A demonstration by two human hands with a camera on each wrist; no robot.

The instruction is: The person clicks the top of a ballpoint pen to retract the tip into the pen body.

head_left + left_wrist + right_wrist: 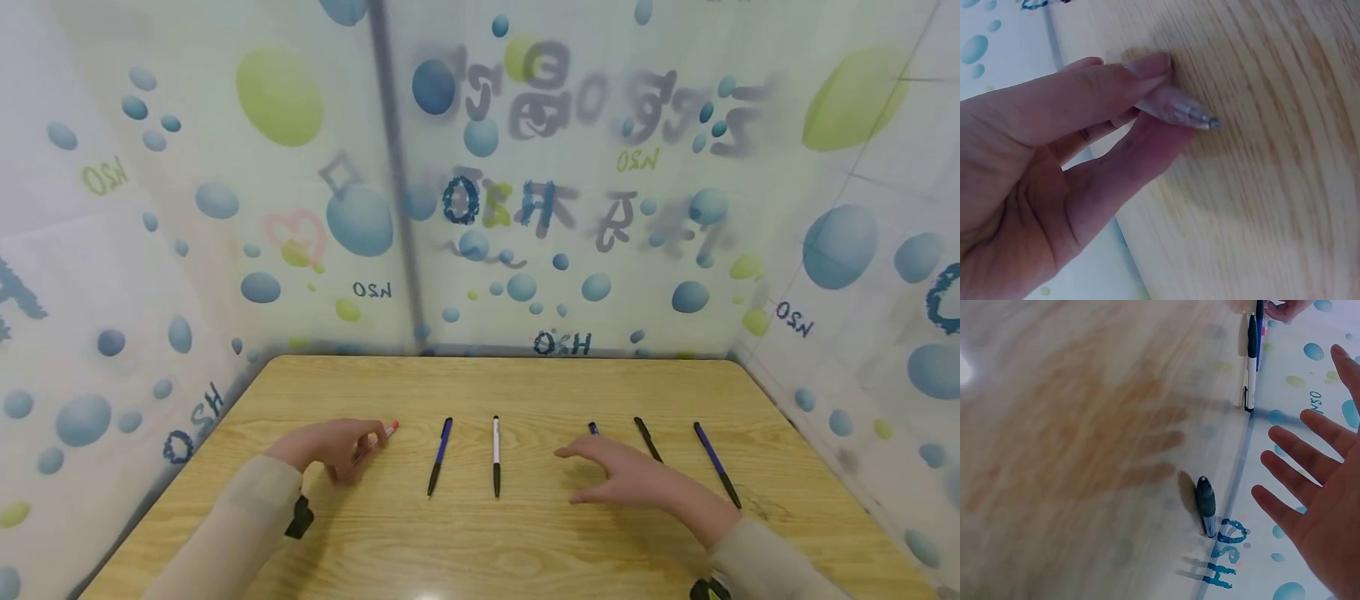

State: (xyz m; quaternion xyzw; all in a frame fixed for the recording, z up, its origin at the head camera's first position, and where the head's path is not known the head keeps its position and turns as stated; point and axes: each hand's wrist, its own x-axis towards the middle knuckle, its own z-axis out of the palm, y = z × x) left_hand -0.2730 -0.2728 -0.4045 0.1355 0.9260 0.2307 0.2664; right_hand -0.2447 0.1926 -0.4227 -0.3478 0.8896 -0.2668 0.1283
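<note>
Six pens: five on the counter, one pinched in the left hand's fingers.
Rightward of that pink-ended pen: a blue pen, white pen, half-hidden pen (perhaps blue), black pen, second blue pen. The right hand's fingers spread, gripping nothing. Widest gap: past the white pen; all stop short of the far edge.

The left forearm and right forearm, both sleeved, reach forward and angle inward. The left hand bends downward, its fingers curled — tips meeting in a pinch. The right hand points inward, relaxed — its outstretched fingers fanned apart, thumb held away.
</note>
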